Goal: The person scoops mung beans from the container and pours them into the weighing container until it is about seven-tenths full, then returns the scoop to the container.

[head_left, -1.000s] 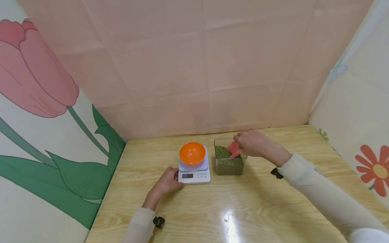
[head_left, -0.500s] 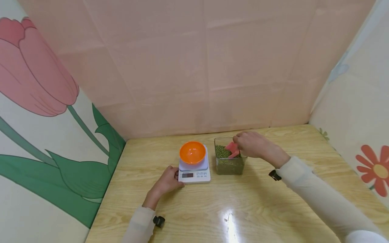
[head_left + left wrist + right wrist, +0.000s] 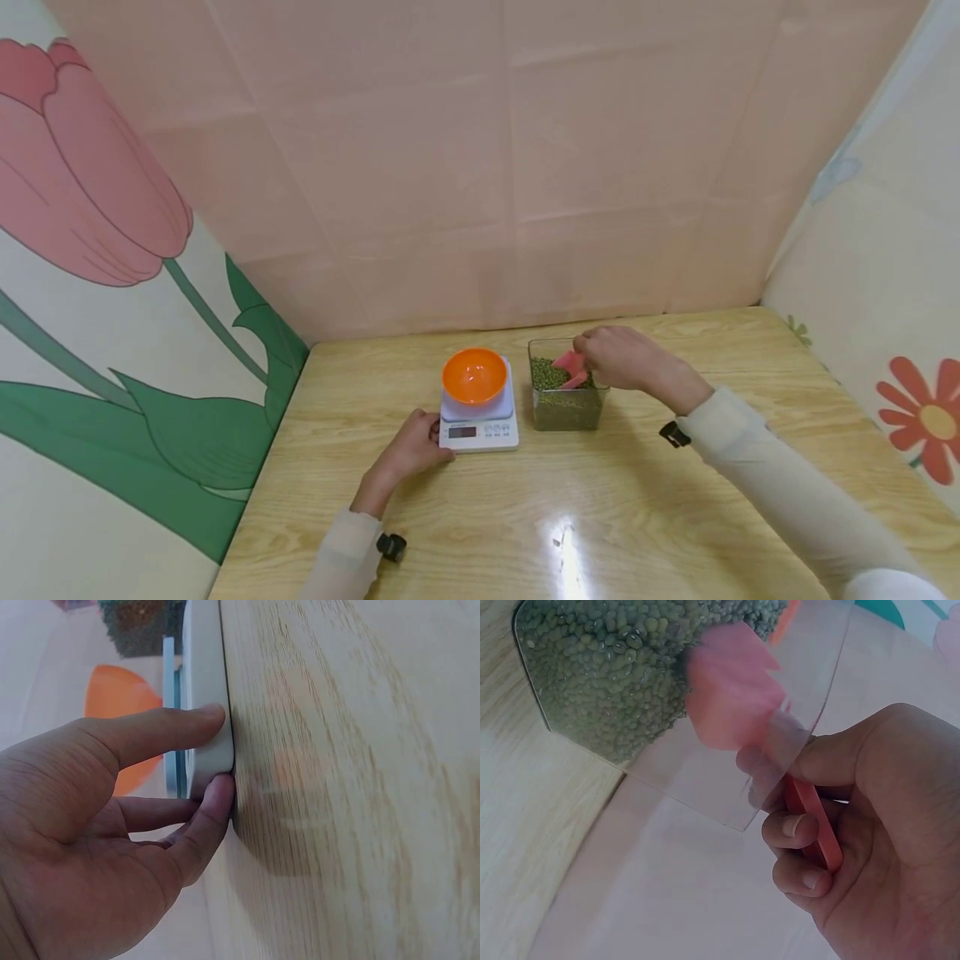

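My right hand (image 3: 622, 357) curls its fingers round the handle of a pink scoop (image 3: 572, 369). The scoop's head (image 3: 735, 686) dips into green mung beans (image 3: 615, 667), inside a clear square container (image 3: 567, 412). Through the container's wall, the right wrist view shows the scoop tilted against the beans. My left hand (image 3: 411, 446) pinches the near left corner of a white kitchen scale (image 3: 480, 437), thumb on the front side and fingers round the left side (image 3: 206, 761). On the scale's platform stands an orange bowl (image 3: 475, 377) with no beans visible in it.
The container stands just right of the scale on a wood-grain table (image 3: 465, 517). A pink-covered wall (image 3: 510, 250) rises right behind the table's back edge. Printed side walls with a tulip (image 3: 105, 183) and a red flower (image 3: 937, 417) flank it.
The scoop has shifted slightly left in the beans, its head tipping, and my right hand has edged with it. My left hand stays at the scale's corner.
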`<state>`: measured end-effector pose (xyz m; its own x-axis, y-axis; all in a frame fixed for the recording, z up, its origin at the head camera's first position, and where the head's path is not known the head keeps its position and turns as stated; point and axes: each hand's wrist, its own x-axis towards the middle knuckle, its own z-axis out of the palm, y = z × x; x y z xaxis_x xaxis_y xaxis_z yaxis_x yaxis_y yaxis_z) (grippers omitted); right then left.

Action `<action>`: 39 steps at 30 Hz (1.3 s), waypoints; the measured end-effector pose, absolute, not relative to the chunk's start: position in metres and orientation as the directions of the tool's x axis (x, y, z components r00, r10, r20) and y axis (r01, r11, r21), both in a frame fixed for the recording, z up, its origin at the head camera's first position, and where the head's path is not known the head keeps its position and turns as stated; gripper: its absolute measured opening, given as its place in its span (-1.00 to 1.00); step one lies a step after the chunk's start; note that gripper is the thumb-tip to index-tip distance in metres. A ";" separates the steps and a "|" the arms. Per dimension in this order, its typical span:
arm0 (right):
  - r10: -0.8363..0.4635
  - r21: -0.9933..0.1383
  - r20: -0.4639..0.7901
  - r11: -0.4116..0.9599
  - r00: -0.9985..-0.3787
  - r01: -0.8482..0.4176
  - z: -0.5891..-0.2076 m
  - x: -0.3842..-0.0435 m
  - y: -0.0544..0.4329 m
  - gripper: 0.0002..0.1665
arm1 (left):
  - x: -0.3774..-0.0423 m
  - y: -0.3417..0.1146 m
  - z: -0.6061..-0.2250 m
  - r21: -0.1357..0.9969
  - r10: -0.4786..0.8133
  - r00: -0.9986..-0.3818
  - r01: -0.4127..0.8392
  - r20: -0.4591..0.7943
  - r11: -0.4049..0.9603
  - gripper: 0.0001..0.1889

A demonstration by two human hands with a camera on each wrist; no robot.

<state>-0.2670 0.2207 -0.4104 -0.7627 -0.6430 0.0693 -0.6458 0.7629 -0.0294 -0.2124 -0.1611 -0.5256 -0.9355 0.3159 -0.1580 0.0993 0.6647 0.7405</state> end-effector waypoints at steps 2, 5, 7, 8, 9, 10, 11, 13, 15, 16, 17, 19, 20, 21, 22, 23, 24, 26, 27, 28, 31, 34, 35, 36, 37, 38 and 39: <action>-0.643 -0.036 0.073 0.762 -0.762 -0.646 -0.411 -0.267 0.220 -0.69 | -0.212 -0.161 -0.526 0.743 0.317 -0.935 0.098 -0.158 0.662 -0.46; -0.643 -0.040 0.084 0.761 -0.761 -0.647 -0.413 -0.268 0.220 -0.70 | -0.212 -0.161 -0.526 0.744 0.315 -0.936 0.097 -0.158 0.661 -0.45; -0.641 -0.044 0.090 0.762 -0.762 -0.646 -0.415 -0.269 0.219 -0.72 | -0.213 -0.162 -0.527 0.743 0.313 -0.937 0.098 -0.155 0.662 -0.44; -0.640 -0.047 0.091 0.762 -0.763 -0.645 -0.416 -0.270 0.219 -0.72 | -0.213 -0.162 -0.527 0.743 0.311 -0.937 0.096 -0.157 0.662 -0.44; -0.642 -0.049 0.095 0.761 -0.761 -0.647 -0.417 -0.270 0.219 -0.73 | -0.213 -0.162 -0.527 0.743 0.308 -0.938 0.093 -0.158 0.663 -0.42; -0.642 -0.051 0.095 0.760 -0.761 -0.648 -0.417 -0.271 0.219 -0.73 | -0.213 -0.162 -0.527 0.743 0.304 -0.939 0.088 -0.161 0.663 -0.42; -0.641 -0.054 0.094 0.761 -0.762 -0.647 -0.418 -0.271 0.219 -0.74 | -0.213 -0.162 -0.527 0.744 0.302 -0.939 0.084 -0.163 0.663 -0.41; -0.637 -0.060 0.089 0.764 -0.766 -0.642 -0.419 -0.272 0.219 -0.74 | -0.213 -0.162 -0.527 0.744 0.294 -0.941 0.074 -0.168 0.664 -0.39; -0.636 -0.061 0.087 0.765 -0.766 -0.642 -0.419 -0.272 0.218 -0.75 | -0.213 -0.162 -0.527 0.745 0.290 -0.941 0.069 -0.172 0.664 -0.37; -0.634 -0.061 0.086 0.766 -0.768 -0.639 -0.420 -0.272 0.218 -0.75 | -0.213 -0.162 -0.527 0.744 0.288 -0.941 0.065 -0.175 0.665 -0.37; -0.633 -0.061 0.086 0.767 -0.769 -0.639 -0.420 -0.273 0.218 -0.75 | -0.213 -0.162 -0.528 0.743 0.288 -0.942 0.066 -0.175 0.666 -0.37; -0.638 -0.057 0.091 0.763 -0.765 -0.643 -0.421 -0.273 0.218 -0.74 | -0.213 -0.162 -0.528 0.743 0.290 -0.941 0.067 -0.175 0.666 -0.37; -0.640 -0.051 0.096 0.762 -0.763 -0.645 -0.421 -0.273 0.217 -0.73 | -0.213 -0.162 -0.528 0.744 0.291 -0.940 0.067 -0.175 0.665 -0.37; -0.640 -0.050 0.100 0.762 -0.762 -0.646 -0.421 -0.273 0.217 -0.73 | -0.213 -0.162 -0.529 0.745 0.292 -0.940 0.068 -0.175 0.664 -0.38; -0.641 -0.046 0.105 0.761 -0.760 -0.647 -0.421 -0.273 0.217 -0.73 | -0.213 -0.163 -0.529 0.746 0.294 -0.940 0.069 -0.175 0.662 -0.39; -0.641 -0.042 0.107 0.761 -0.760 -0.648 -0.421 -0.272 0.216 -0.72 | -0.213 -0.163 -0.529 0.749 0.299 -0.939 0.074 -0.169 0.659 -0.40; -0.641 -0.040 0.111 0.760 -0.759 -0.648 -0.421 -0.272 0.216 -0.72 | -0.213 -0.163 -0.528 0.751 0.301 -0.939 0.076 -0.168 0.656 -0.41; -0.641 -0.032 0.119 0.761 -0.758 -0.648 -0.421 -0.272 0.215 -0.72 | -0.213 -0.163 -0.528 0.753 0.306 -0.938 0.082 -0.163 0.653 -0.42; -0.641 -0.032 0.122 0.760 -0.758 -0.649 -0.421 -0.272 0.215 -0.73 | -0.213 -0.163 -0.528 0.753 0.307 -0.938 0.084 -0.161 0.652 -0.42; -0.643 -0.031 0.125 0.759 -0.756 -0.650 -0.421 -0.272 0.214 -0.73 | -0.213 -0.163 -0.529 0.753 0.309 -0.938 0.087 -0.159 0.652 -0.42; -0.643 -0.041 0.133 0.757 -0.754 -0.652 -0.422 -0.271 0.213 -0.74 | -0.213 -0.163 -0.528 0.750 0.312 -0.937 0.091 -0.159 0.655 -0.40; -0.638 -0.054 0.138 0.759 -0.758 -0.649 -0.424 -0.271 0.212 -0.74 | -0.213 -0.162 -0.528 0.750 0.310 -0.937 0.087 -0.163 0.656 -0.39; -0.637 -0.057 0.139 0.760 -0.759 -0.648 -0.424 -0.271 0.212 -0.74 | -0.213 -0.162 -0.528 0.750 0.309 -0.937 0.085 -0.164 0.656 -0.40; -0.634 -0.057 0.139 0.762 -0.761 -0.645 -0.425 -0.271 0.212 -0.74 | -0.213 -0.161 -0.528 0.751 0.307 -0.938 0.083 -0.164 0.655 -0.40; -0.632 -0.059 0.138 0.763 -0.763 -0.643 -0.426 -0.271 0.213 -0.74 | -0.213 -0.161 -0.528 0.751 0.304 -0.938 0.081 -0.164 0.655 -0.40; -0.629 -0.061 0.137 0.765 -0.765 -0.641 -0.427 -0.271 0.213 -0.74 | -0.213 -0.161 -0.528 0.750 0.305 -0.938 0.083 -0.163 0.656 -0.40; -0.628 -0.064 0.136 0.766 -0.766 -0.639 -0.427 -0.271 0.213 -0.73 | -0.213 -0.161 -0.528 0.745 0.306 -0.938 0.086 -0.163 0.661 -0.39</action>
<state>-0.2714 0.2127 -0.4274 -0.7664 -0.6278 0.1362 -0.6392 0.7663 -0.0644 -0.2130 -0.1609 -0.5284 -0.9381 0.3057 -0.1630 0.0859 0.6610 0.7455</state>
